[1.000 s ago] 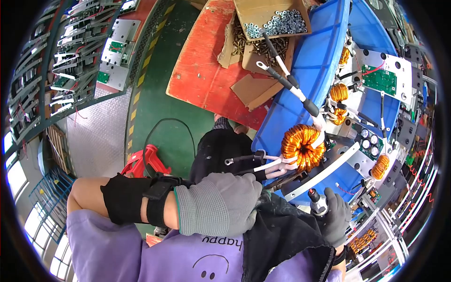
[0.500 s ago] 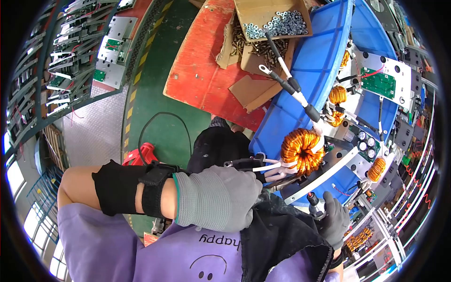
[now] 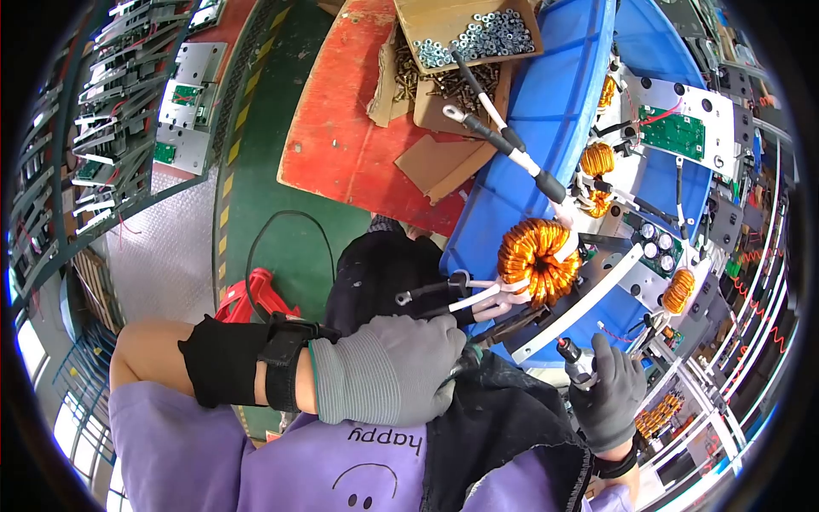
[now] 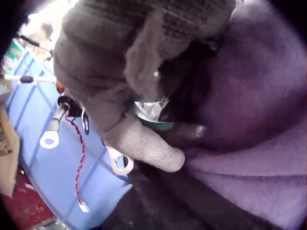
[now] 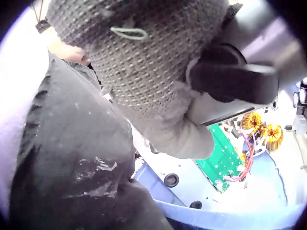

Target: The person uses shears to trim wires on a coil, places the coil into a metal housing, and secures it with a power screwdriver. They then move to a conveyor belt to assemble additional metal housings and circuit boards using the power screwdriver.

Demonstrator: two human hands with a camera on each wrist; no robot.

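Observation:
My gloved left hand [image 3: 397, 363] is at the black apron [image 3: 499, 410] in front of my body, fingers bent. In the left wrist view its fingers curl around a shiny silver piece [image 4: 152, 110] with a green edge, mostly hidden. My gloved right hand [image 3: 610, 392] grips a silver air driver [image 3: 580, 363], its dark tip pointing up and left. The driver's black lever [image 5: 235, 81] shows beside the glove in the right wrist view. Between and beyond the hands sits a large copper-wound toroid coil [image 3: 516, 256] with white and black cables [image 3: 516, 154] ending in ring lugs.
A blue bin [image 3: 554, 102] holds metal plates, smaller coils [image 3: 597, 158] and a green circuit board [image 3: 674, 132]. On the red board [image 3: 337, 128] stand a cardboard box of nuts [image 3: 495, 38] and bolts. A red plastic object [image 3: 264, 294] lies on the green floor at left.
The head view has shifted, so the bin and coil appear further left. My right hand with the driver sits slightly further right in view; my left hand stays at the apron.

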